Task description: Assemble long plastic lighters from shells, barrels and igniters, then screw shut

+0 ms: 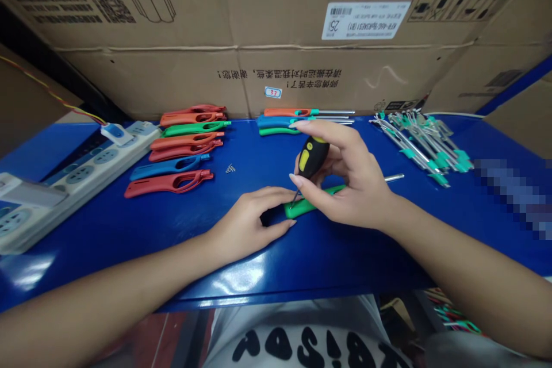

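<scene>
A green long-necked lighter [302, 207] lies on the blue table in front of me, its silver tube pointing right. My left hand [245, 221] grips the lighter's left end between thumb and fingers. In my right hand [360, 178] is a black and yellow screwdriver [307, 160], held tilted by its handle. Its thin shaft comes down onto the lighter's left end, where a small screw seems to sit. The right hand hides the middle of the lighter. A small heap of screws [231, 168] lies to the left, beyond my left hand.
Several coloured lighter casings [168, 184] lie in a column at left, beside a white power strip [77, 175]. Lighters with metal tubes [284, 112] lie at the back middle. Silver tubes with teal parts [425, 144] are piled at right. A cardboard box [172, 75] stands behind.
</scene>
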A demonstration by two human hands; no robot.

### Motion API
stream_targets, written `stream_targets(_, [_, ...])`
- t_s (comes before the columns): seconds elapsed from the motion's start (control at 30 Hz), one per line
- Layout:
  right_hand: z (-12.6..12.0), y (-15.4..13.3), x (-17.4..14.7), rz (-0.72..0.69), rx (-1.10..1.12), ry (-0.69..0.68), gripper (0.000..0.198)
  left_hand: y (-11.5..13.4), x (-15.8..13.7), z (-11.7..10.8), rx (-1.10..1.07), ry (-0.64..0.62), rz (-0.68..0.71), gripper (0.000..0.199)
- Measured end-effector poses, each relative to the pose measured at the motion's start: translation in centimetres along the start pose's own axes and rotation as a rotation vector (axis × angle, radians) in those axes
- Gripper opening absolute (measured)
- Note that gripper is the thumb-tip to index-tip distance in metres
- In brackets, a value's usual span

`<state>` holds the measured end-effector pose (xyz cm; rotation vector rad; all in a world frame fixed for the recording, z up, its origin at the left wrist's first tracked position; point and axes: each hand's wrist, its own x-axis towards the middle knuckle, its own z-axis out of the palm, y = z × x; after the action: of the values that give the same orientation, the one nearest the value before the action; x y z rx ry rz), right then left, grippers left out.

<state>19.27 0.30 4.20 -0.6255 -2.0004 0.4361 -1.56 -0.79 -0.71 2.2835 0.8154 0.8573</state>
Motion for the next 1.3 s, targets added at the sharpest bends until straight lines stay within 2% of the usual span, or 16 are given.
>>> stream_targets(0.1, [0.0, 0.0, 0.0, 0.008, 0.013, -0.025, 0.064, 0.1, 0.1, -0.1, -0.011, -0.006, -0.004, 0.028])
stream_targets(0.23, [-0.5, -0.3, 0.2, 0.072, 0.041, -0.143, 0.074, 0.1, 0.1, -0.1, -0.006, -0.003, -0.021, 0.026])
stream_targets(0.4, [-0.8, -0.4, 0.4, 0.15, 0.075, -0.219, 0.071, 0.1, 0.1, 0.0, -0.014, 0.012, -0.042, 0.023])
stream_targets(0.47, [-0.9, -0.3, 0.4, 0.126, -0.038, -0.208, 0.068, 0.1, 0.0, 0.0, -0.011, 0.015, -0.046, 0.022])
stream_targets(0.6, [-0.8, -0.3, 0.3, -0.051, -0.372, -0.129, 0.056, 0.0, -0.1, 0.0, 0.023, 0.031, -0.016, 0.024])
stream_targets(0.67, [-0.7, -0.6, 0.3, -0.071, -0.411, -0.125, 0.055, 0.0, -0.1, 0.1, 0.025, 0.037, -0.01, 0.023])
stream_targets(0.77, [-0.6, -1.0, 0.5, -0.002, -0.263, -0.185, 0.058, 0.1, 0.0, 0.1, 0.006, 0.018, -0.042, 0.022])
stream_targets(0.83, [-0.6, -1.1, 0.5, 0.012, -0.197, -0.173, 0.058, 0.1, 0.1, 0.1, -0.004, 0.01, -0.053, 0.023])
stream_targets(0.97, [-0.7, -0.6, 0.2, -0.105, -0.364, 0.012, 0.048, 0.0, 0.0, 0.1, 0.0, 0.029, -0.031, 0.022])
stream_targets(1.03, [-0.9, -0.5, 0.3, -0.151, -0.403, 0.037, 0.047, 0.0, -0.1, 0.1, -0.003, 0.039, -0.023, 0.02])
stream_targets(1.1, [-1.0, -0.7, 0.4, -0.091, -0.298, -0.022, 0.043, 0.1, 0.0, 0.0, -0.018, 0.024, -0.036, 0.02])
stream_targets(1.2, [-1.0, -0.9, 0.8, 0.087, -0.009, -0.17, 0.045, 0.3, 0.1, -0.1, -0.044, -0.022, -0.058, 0.021])
stream_targets(1.23, [-1.0, -0.8, 0.8, 0.11, 0.042, -0.184, 0.045, 0.3, 0.1, -0.1, -0.047, -0.03, -0.054, 0.021])
stream_targets(1.3, [-0.9, -0.5, 0.8, 0.068, -0.015, -0.115, 0.041, 0.3, 0.1, 0.0, -0.038, -0.031, -0.034, 0.023])
